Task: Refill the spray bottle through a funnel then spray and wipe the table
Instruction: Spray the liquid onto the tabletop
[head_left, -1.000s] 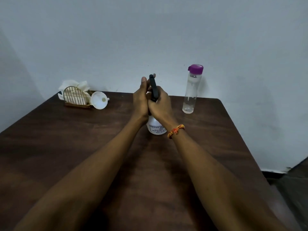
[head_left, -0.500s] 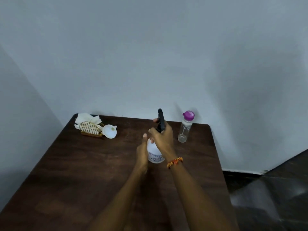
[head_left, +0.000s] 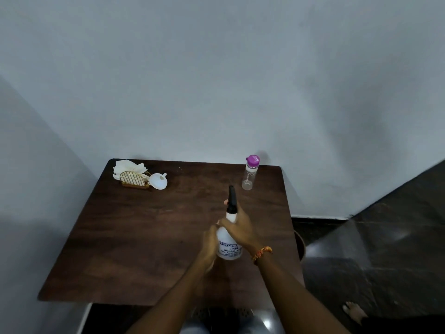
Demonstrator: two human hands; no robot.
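A white spray bottle [head_left: 226,247] with a black trigger head stands on the right half of the dark wooden table [head_left: 134,237]. My right hand [head_left: 240,227] grips its neck just below the black head. My left hand [head_left: 209,242] holds the bottle's body from the left. A white funnel [head_left: 157,181] lies on its side at the back left. A clear water bottle [head_left: 249,173] with a purple cap stands at the back right, almost empty.
A gold wire holder [head_left: 133,180] with white napkins [head_left: 127,166] sits at the back left corner next to the funnel. Grey walls close in behind and to the left. A bare foot [head_left: 354,314] shows on the dark floor at the right.
The view has pulled back and risen, so the whole table shows. The bottle and both hands came toward the near right. My left hand dropped from the trigger head to the body.
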